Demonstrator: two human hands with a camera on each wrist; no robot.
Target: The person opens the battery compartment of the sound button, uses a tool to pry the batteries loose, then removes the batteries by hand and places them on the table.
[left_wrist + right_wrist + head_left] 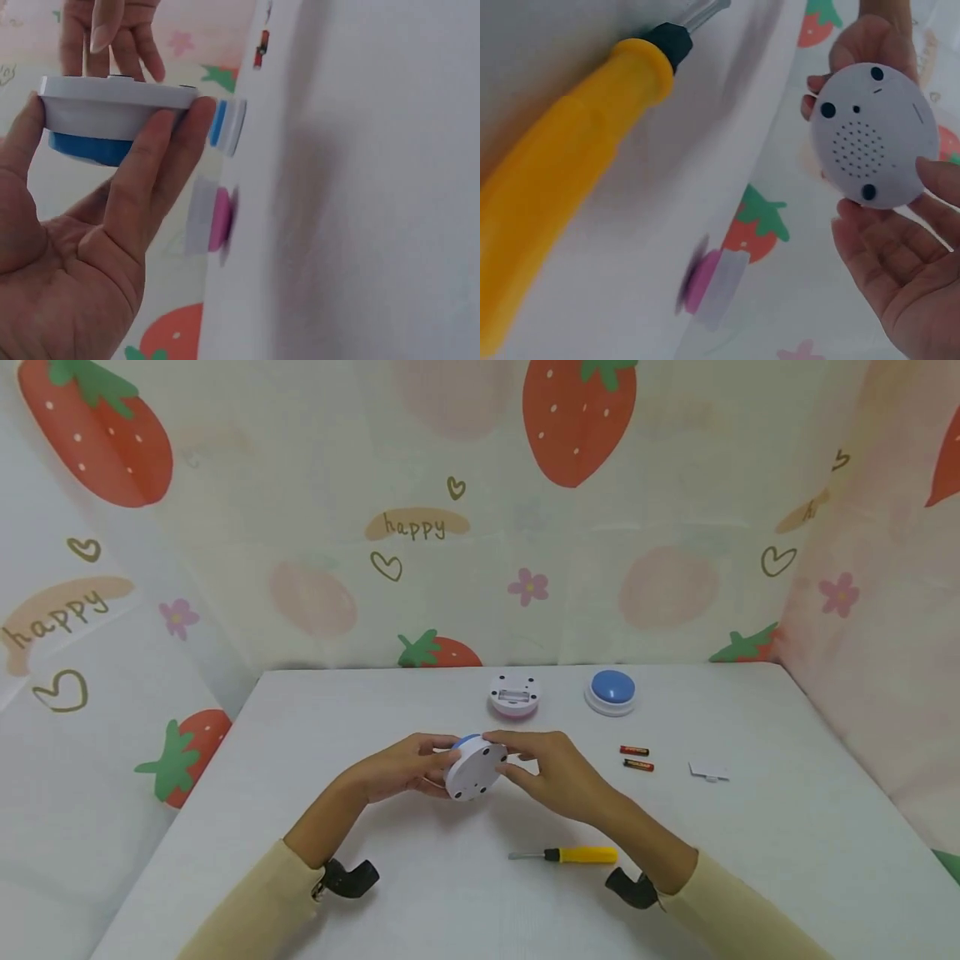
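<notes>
A round white push button with a blue dome (94,146) is held on edge in the left hand (401,768), its thumb and fingers curled round the rim. Its white underside (896,139), with dark round feet and a patch of small holes, faces the right hand (558,772). Fingers of that right hand reach to the rim; its thumb stands off the underside in the left wrist view. On the table beneath the hands lies a screwdriver (581,855) with a yellow handle.
Behind the hands, a second button (513,695) lies pink side down, showing an uncovered battery slot. A blue-topped button (611,692) stands upright beside it. Two batteries (636,757) and a small white cover (708,771) lie to the right. Strawberry-printed cloth (450,585) encloses the table.
</notes>
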